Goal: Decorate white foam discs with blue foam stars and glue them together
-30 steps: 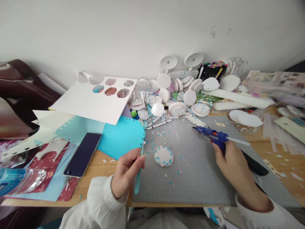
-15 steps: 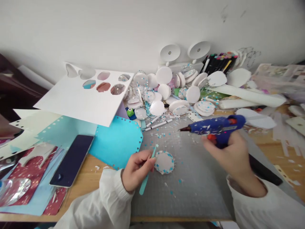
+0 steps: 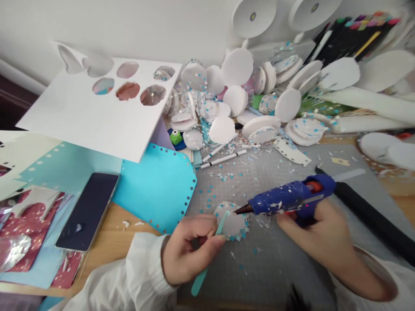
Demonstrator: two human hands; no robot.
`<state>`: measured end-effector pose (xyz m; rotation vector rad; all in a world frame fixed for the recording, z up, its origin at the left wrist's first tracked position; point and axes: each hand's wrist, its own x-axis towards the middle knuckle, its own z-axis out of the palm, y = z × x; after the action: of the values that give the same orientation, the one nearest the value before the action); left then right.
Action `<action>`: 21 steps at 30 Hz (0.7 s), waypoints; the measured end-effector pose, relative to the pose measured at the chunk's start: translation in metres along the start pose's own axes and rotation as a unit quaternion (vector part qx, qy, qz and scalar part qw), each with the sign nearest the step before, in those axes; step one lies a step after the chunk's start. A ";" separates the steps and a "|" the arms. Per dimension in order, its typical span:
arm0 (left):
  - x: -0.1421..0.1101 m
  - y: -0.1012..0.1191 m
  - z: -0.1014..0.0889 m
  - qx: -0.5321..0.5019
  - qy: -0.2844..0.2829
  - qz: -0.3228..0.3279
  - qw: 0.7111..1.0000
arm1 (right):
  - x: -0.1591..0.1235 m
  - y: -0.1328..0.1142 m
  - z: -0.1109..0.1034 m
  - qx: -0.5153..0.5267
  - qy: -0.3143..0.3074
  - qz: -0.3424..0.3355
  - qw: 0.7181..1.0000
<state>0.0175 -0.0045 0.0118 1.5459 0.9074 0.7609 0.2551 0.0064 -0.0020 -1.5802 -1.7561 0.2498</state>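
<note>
A wooden desk (image 3: 128,242) stands against a plain white wall (image 3: 139,26), with a grey gridded cutting mat (image 3: 269,259) over its front, strewn with paper scraps and tiny blue stars. White discs (image 3: 238,67) heap up behind, markers (image 3: 363,39) at the back right. The star-edged paper disc (image 3: 236,225) lies on the mat between the hands. The left hand (image 3: 194,248) pinches turquoise tweezers (image 3: 200,280), their tip over the disc; the right hand (image 3: 320,233) grips a blue glue gun (image 3: 282,198), nozzle near that tip; whether they touch is unclear. Markings on the gun are illegible.
</note>
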 end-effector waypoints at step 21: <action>0.000 0.002 0.000 -0.001 -0.012 0.013 1.000 | 0.000 0.000 0.001 -0.039 -0.001 -0.023 0.999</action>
<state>0.0173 -0.0048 0.0142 1.5644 0.8708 0.7606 0.2548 0.0072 -0.0026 -1.5925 -1.8212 0.1638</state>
